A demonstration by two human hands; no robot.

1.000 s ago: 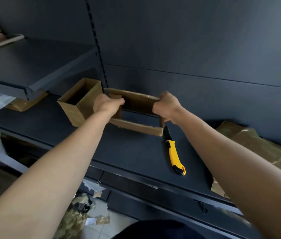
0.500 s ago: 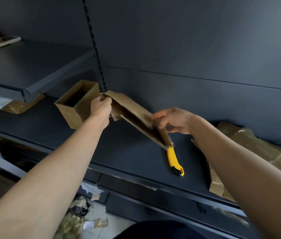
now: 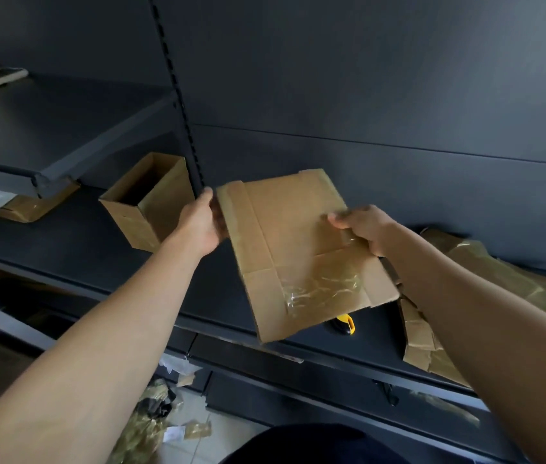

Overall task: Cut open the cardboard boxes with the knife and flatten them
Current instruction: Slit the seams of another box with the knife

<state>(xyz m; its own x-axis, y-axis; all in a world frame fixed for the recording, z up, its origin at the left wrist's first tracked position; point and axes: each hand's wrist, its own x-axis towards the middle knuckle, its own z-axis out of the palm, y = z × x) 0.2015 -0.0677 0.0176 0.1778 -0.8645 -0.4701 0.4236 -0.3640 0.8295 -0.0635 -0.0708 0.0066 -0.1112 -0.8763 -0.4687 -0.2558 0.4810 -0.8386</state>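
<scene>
A flattened brown cardboard box (image 3: 298, 252), with clear tape on its lower flaps, is held tilted above the dark shelf (image 3: 97, 259). My left hand (image 3: 201, 219) grips its left edge. My right hand (image 3: 365, 229) pinches its right side, thumb on top. The yellow knife (image 3: 345, 324) lies on the shelf beneath the cardboard, only its handle end showing. An open cardboard box (image 3: 151, 199) stands upright on the shelf, left of my left hand.
A pile of flattened cardboard (image 3: 506, 283) lies on the shelf at the right. An upper shelf (image 3: 47, 128) juts out at the left, with cardboard (image 3: 35, 205) under it. Scraps and tape litter the floor (image 3: 171, 423) below.
The box has gone from an open rectangular sleeve to collapsed flat between my hands, and now it is turned broad face up, covering most of the knife.
</scene>
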